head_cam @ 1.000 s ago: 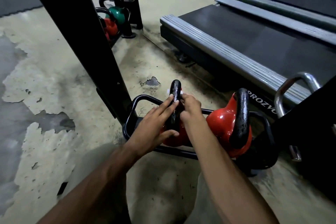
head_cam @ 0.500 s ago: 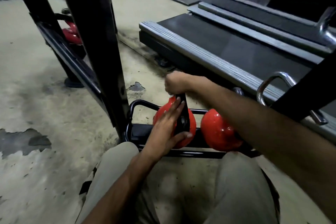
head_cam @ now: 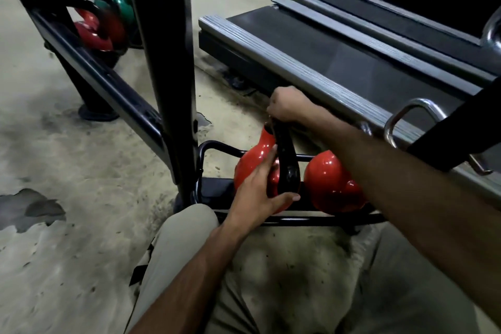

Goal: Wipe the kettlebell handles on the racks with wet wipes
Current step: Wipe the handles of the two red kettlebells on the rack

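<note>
While the left hand (head_cam: 260,192) braces the red kettlebell (head_cam: 254,163) on the low rack (head_cam: 214,149), the right hand (head_cam: 287,106) has climbed from mid-handle to the top of the black handle (head_cam: 284,154), its grip clamped there, wipe unseen, suggesting this handle is nearly done.

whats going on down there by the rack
A person is crouched at the bottom tier of a kettlebell rack. Their left hand braces a red kettlebell while the right hand is closed over the top of its black handle. No wipe is visible now. A second red kettlebell sits beside it.
</note>
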{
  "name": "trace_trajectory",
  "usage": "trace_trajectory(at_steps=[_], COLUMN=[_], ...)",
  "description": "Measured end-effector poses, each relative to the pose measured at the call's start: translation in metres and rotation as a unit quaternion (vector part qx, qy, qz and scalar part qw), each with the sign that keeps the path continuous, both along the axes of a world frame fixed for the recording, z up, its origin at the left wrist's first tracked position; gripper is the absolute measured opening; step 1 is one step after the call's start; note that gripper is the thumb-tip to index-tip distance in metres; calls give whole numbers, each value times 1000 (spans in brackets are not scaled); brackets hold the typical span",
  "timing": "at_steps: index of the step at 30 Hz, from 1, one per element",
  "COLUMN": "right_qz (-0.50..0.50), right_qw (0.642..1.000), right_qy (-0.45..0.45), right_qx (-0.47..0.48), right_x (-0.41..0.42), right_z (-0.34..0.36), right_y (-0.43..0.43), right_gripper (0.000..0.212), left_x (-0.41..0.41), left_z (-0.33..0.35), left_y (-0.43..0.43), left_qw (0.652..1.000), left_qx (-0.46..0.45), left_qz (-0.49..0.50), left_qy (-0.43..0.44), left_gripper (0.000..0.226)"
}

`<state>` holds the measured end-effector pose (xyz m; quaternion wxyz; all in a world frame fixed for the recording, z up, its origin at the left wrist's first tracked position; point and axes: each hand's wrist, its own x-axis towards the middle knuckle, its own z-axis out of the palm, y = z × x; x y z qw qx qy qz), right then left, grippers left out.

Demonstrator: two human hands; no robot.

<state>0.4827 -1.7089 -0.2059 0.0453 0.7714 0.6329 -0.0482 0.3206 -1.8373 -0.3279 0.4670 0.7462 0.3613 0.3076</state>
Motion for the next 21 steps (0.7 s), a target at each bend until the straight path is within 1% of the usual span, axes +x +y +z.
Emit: trace_trajectory(at_steps=[1,2,3,4,5,6,7,8,9,10,11,12,13,14,15,16,17,18,19,20,21], right_qz=[-44,-89,-139,-217,-287,-331,-344,-346,-340,-330,-331,-326,-320,-313,-301,-279,-238,-185,-133,-80,-23], right_qw=[997,985,953,862,718,591,503,452,431,421,422,437,467,516,578,646,721,787,838,880,917], right_qy=[59,139,266,453,629,732,791,821,835,844,843,838,823,792,739,665,576,490,417,360,313], right_qx=[26,39,45,68,82,70,52,39,33,26,24,29,47,94,174,250,302,328,326,299,245], right_x=[13,20,23,18,11,4,-1,-4,-4,-3,-1,0,1,0,-2,-3,-3,-1,3,7,9], right_z=[-9,-19,-32,-43,-51,-56,-57,-56,-55,-52,-52,-52,-56,-62,-66,-68,-66,-62,-57,-49,-40], right_y=[-8,-20,-33,-47,-58,-69,-75,-80,-81,-84,-84,-85,-85,-85,-86,-85,-84,-81,-72,-61,-49], right_gripper=[17,18,19,21,25,31,34,29,20,18,21,21,23,21,17,14,13,13,13,14,15], left_x=[-1,-1,-1,-1,-1,-2,-2,-3,-4,-4,-5,-5,-5,-5,-5,-5,-5,-6,-6,-6,-6], left_z=[0,-1,-1,0,1,2,2,3,5,5,6,6,7,8,9,9,10,10,11,12,13], left_y=[1,2,4,5,5,6,6,6,6,6,6,6,7,9,11,13,14,16,17,17,17], left_qw=[1000,1000,1000,1000,1000,1000,1000,1000,1000,1000,1000,999,999,999,998,997,996,995,994,993,993], left_qx=[-10,-8,-1,5,8,11,13,10,4,-5,-14,-21,-26,-35,-49,-65,-81,-92,-100,-104,-107], left_qz=[-7,-10,-10,-10,-12,-14,-16,-17,-19,-21,-23,-23,-22,-22,-21,-21,-22,-21,-20,-19,-19], left_qy=[9,14,19,19,16,12,8,6,3,3,5,10,17,25,29,33,37,44,48,50,51], left_gripper=[117,114,108,100,92,86,82,80,78,77,76,75,73,72,71,70,69,68,67,66,65])
